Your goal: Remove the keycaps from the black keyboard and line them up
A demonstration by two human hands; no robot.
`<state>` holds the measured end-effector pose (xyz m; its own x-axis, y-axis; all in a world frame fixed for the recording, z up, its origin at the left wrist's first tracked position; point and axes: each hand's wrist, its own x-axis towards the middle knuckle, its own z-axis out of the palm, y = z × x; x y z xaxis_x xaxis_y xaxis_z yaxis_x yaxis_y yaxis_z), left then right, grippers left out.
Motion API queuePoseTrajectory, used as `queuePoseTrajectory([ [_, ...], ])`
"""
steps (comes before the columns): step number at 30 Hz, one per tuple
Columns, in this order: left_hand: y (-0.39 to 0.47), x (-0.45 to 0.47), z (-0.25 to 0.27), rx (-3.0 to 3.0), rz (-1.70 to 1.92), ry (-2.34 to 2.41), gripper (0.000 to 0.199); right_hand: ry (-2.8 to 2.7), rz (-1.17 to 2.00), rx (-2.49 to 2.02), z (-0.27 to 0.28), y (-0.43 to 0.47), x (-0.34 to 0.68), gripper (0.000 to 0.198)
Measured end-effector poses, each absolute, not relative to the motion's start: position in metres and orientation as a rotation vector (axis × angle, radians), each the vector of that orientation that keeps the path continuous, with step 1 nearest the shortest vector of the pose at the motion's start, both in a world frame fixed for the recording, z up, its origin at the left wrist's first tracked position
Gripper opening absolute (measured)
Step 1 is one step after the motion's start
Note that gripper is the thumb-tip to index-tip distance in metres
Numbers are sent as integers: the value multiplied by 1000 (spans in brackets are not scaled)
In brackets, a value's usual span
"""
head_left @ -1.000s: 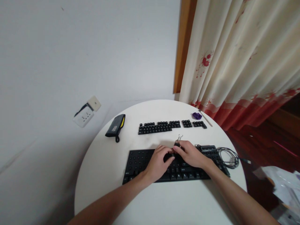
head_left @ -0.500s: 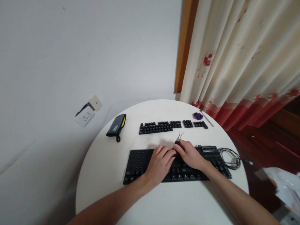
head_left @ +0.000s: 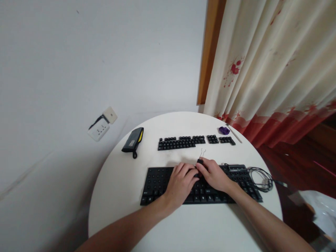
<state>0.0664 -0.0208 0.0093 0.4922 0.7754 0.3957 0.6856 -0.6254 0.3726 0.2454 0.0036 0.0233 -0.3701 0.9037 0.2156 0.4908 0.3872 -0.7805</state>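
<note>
Keyboard (head_left: pixel 157 178) crosswise on round table (head_left: pixel 204 227), cable (head_left: pixel 265 178) coiled near right edge. Left hand (head_left: pixel 181 183) over keys, fingers bent; can't tell if gripping. Right hand (head_left: pixel 214 175) clamped on wire keycap puller (head_left: pixel 200 161), prongs toward far edge. Beyond: loose keycaps (head_left: pixel 178 144) in rows. Pouch (head_left: pixel 133 140) near far-left edge; purple lump (head_left: pixel 224 130), brush (head_left: pixel 234 134) near far-right edge.

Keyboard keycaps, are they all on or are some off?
Some are off: keycaps lie in rows beyond the keyboard, whose left part shows bare key mounts.
</note>
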Motion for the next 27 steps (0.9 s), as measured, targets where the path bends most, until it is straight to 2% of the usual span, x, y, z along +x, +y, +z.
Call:
queuePoseTrajectory([
  [11,-20,67,9,2544,847,1244,17,-2037,822,-1182,21,4,246,25],
  [19,-22,67,12,2456,1071,1184,13,-1866,933,-1166,23,5,245,30],
  [27,46,76,25,2416,971,1463,13,-1415,747,-1272,27,22,263,39],
])
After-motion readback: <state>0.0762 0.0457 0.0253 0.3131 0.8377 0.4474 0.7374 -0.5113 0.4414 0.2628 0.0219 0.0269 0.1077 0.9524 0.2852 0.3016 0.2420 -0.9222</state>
